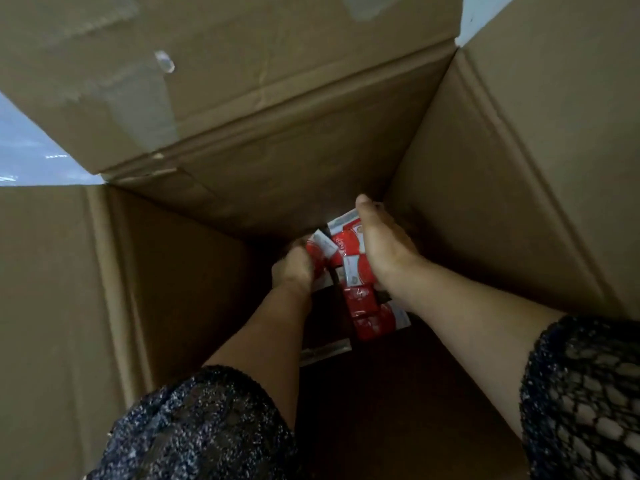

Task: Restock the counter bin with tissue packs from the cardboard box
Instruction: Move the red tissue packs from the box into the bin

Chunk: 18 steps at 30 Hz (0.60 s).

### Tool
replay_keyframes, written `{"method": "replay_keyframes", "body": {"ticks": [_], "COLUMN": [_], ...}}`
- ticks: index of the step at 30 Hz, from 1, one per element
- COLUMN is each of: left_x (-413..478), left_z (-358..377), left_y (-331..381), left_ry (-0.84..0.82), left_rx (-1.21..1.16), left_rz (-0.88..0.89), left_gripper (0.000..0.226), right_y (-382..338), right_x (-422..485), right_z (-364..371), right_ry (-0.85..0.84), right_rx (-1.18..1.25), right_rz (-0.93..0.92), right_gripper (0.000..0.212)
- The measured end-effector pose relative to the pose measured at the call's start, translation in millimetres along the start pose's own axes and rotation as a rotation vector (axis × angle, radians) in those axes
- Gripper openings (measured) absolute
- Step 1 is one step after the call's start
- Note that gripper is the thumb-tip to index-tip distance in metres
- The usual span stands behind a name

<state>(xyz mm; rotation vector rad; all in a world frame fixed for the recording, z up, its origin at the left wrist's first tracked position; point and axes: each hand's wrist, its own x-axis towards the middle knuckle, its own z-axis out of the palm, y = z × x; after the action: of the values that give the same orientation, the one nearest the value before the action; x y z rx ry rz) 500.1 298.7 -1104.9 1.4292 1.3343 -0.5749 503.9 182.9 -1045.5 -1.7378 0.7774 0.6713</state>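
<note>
I look down into a deep cardboard box with both arms reaching to its bottom. My left hand grips a red and white tissue pack low in the box. My right hand curls round a bundle of red tissue packs, its thumb pointing up along the far side. More red packs lie below on the dark box floor. The counter bin is not in view.
The box flaps stand open at the top and on the right. A pale floor shows past the left flap. My dark knitted sleeves fill the lower corners.
</note>
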Motion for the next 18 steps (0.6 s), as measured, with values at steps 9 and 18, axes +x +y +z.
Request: {"method": "replay_keyframes", "body": {"ticks": [9, 18], "left_x": [37, 56], "left_z": [19, 11], "left_y": [-13, -11], "left_ry": [-0.039, 0.141], "left_rx": [0.255, 0.917], "left_rz": [0.205, 0.314], "left_gripper": [0.043, 0.049], "right_y": [14, 18], "right_x": [19, 26], "right_z": [5, 11], "right_ry": [-0.011, -0.008], "right_rx": [-0.02, -0.004], "right_rz": [-0.007, 0.018], "right_gripper": [0.068, 0.077]}}
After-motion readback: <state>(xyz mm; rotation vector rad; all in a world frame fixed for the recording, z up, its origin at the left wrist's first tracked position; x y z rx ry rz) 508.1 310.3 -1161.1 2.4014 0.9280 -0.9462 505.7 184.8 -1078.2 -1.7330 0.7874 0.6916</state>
